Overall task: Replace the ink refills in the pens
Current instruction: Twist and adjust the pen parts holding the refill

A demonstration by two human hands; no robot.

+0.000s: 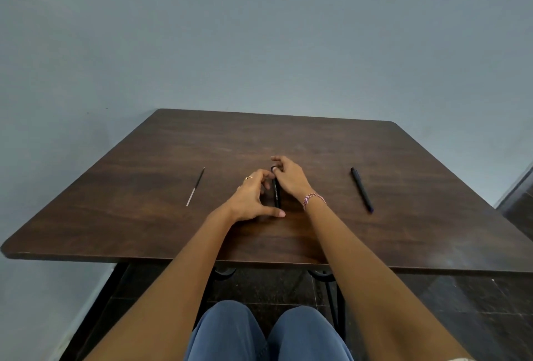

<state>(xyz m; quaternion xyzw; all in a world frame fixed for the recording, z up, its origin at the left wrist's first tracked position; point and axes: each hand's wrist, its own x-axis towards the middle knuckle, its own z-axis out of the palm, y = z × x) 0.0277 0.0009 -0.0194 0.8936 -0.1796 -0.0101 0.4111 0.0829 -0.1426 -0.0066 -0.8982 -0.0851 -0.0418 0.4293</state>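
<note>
A black pen (276,192) lies lengthwise in the middle of the dark wooden table (144,202), between my two hands. My left hand (253,197) curls around its left side, fingertips at the barrel and thumb stretched out near the pen's near end. My right hand (290,177) reaches over from the right, and its fingertips pinch the pen's far end. A thin ink refill (195,186) lies on the table to the left. A second black pen (361,189) lies to the right, well apart from my hands.
The table stands against a plain blue-grey wall. Its near edge runs just above my knees, with dark metal legs and a dark tiled floor below. A ring is on my left hand and a thread bracelet on my right wrist.
</note>
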